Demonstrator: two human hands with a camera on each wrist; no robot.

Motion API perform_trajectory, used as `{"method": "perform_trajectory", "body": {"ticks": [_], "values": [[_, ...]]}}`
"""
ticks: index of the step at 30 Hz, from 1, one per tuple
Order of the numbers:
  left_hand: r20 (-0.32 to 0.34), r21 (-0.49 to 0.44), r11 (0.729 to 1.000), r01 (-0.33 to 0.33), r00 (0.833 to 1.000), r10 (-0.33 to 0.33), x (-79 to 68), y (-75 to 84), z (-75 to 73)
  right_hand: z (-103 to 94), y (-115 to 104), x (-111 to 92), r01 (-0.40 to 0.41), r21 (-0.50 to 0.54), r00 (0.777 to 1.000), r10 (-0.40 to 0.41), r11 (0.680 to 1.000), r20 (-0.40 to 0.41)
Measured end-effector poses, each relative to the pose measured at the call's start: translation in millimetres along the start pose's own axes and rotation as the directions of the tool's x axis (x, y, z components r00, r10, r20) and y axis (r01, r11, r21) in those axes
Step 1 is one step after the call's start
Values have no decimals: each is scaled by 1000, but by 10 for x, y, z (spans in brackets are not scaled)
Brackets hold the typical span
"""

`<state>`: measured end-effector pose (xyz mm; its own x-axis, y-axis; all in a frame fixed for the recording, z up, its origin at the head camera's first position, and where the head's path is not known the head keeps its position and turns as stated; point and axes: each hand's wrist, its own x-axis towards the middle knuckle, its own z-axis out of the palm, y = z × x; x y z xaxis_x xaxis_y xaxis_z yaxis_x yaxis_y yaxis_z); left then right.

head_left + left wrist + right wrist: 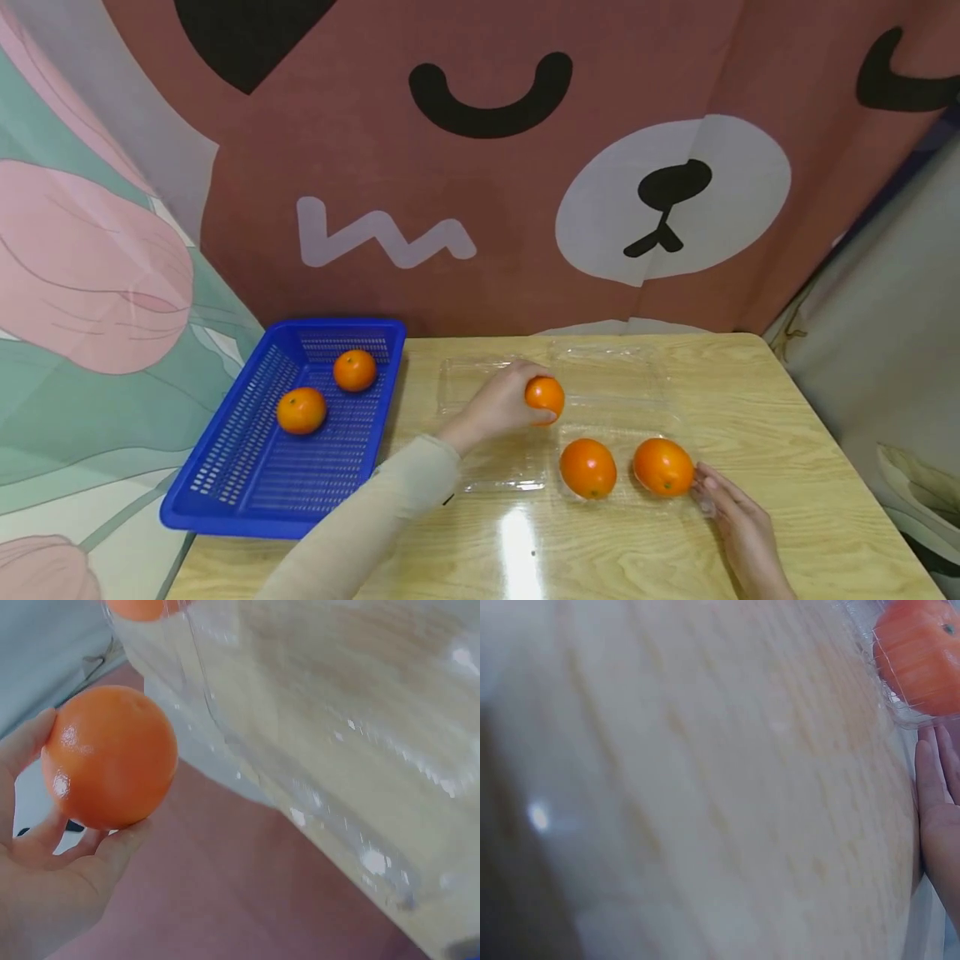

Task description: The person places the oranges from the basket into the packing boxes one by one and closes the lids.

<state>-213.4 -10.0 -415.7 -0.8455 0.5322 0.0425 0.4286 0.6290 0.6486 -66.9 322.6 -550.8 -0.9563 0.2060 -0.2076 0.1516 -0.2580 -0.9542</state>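
My left hand (504,402) grips an orange (545,400), fingers and thumb around its sides. In the left wrist view that orange (111,757) is held up beside the clear plastic. Two more oranges, a left one (588,468) and a right one (663,467), sit side by side in the front part of a clear plastic container (626,500). At this container's right edge is my right hand (742,525), its fingertips right at the plastic. The right wrist view shows those fingers (930,776) extended below the orange in the container.
A blue basket (176,504) with two oranges, one nearer (302,411) and one farther (355,370), stands on the left of the wooden table (780,417). Another clear plastic container (502,479) lies under my left arm. Behind the table hangs a bear-print cloth (510,183).
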Motion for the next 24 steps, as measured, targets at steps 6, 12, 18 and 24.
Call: {"method": "perform_trajectory", "body": {"ticks": [6, 12, 18, 24], "values": [[-11, -65, 997, 28, 1000, -29, 101, 120, 270, 17, -11, 15, -55, -37, 998, 54, 998, -27], [-14, -81, 997, -1, 1000, -1, 165, 187, 564, 9, -15, 24, -80, -37, 996, 79, 996, -33], [-24, -115, 993, 7, 1000, -10, 213, 248, 763, 16, -13, 18, -75, -46, 997, 74, 996, -35], [-6, -120, 993, 18, 1000, -19, 253, 344, 897, 9, -12, 20, -63, -50, 997, 61, 997, -43]]}}
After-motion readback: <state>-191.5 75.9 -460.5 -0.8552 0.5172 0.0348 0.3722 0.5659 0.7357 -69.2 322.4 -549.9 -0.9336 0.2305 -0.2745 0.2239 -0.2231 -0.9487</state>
